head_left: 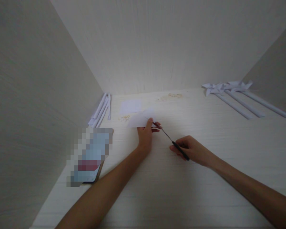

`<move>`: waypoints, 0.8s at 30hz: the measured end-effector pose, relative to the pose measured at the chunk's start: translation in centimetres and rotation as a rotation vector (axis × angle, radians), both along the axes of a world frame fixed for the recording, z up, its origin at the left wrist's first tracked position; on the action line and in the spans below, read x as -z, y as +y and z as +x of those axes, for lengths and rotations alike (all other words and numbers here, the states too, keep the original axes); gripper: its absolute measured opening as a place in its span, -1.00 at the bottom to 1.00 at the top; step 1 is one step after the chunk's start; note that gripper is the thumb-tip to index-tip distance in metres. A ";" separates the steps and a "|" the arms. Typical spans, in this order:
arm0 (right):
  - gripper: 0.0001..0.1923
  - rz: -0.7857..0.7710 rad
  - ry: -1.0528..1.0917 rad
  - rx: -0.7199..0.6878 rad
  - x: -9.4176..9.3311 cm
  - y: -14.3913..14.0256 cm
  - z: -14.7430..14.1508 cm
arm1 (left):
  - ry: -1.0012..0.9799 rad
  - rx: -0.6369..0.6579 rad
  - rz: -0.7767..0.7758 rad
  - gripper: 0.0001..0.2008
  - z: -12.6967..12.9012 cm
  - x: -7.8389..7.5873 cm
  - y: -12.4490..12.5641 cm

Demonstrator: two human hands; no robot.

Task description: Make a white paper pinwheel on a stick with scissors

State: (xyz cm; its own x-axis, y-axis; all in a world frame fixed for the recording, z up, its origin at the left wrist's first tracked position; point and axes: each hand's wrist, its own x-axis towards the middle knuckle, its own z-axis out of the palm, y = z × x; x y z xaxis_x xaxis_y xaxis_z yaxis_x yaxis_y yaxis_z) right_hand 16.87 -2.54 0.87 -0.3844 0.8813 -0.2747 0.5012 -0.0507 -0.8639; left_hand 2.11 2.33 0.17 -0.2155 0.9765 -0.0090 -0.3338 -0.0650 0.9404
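Here the left hand (145, 135) pinched the near edge of a thin white rectangular sheet of paper (141, 119), fingers closed on it, the sheet spreading away from the fingertips toward the back wall and slightly left. The right hand (192, 149) gripped the black handles of a slim pair of scissors (171, 141), fingers curled shut around them. The scissors' long axis ran diagonally, from the right fingers up and leftward to the blade tips, which met the paper's edge right beside the left fingertips. Whether the blades were parted could not be told; too small. The left hand was the nearer to the sheet; the right reached it only through the tool.

A second flat white paper square (131, 106) lay beyond the left fingers, apart from the held sheet. Rolled white paper sticks (100, 111) lay left of it against the side wall. Folded white paper pinwheels on long rolled stems (231, 90) lay well off to the right of the right fingers. A phone (90, 159), blurred out, sat left of the left forearm. The pale wood-grain desk (205, 190) looked matte and smooth.
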 end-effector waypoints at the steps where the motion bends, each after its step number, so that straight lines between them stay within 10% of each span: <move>1: -0.58 0.000 -0.001 0.000 0.0 0.0 0.0 | 0.000 0.000 -0.002 -0.81 0.0 0.0 0.0; 24: -0.62 -0.049 0.093 0.046 -0.1 0.1 -0.1 | 0.033 -0.057 0.005 -0.83 -0.1 0.0 0.1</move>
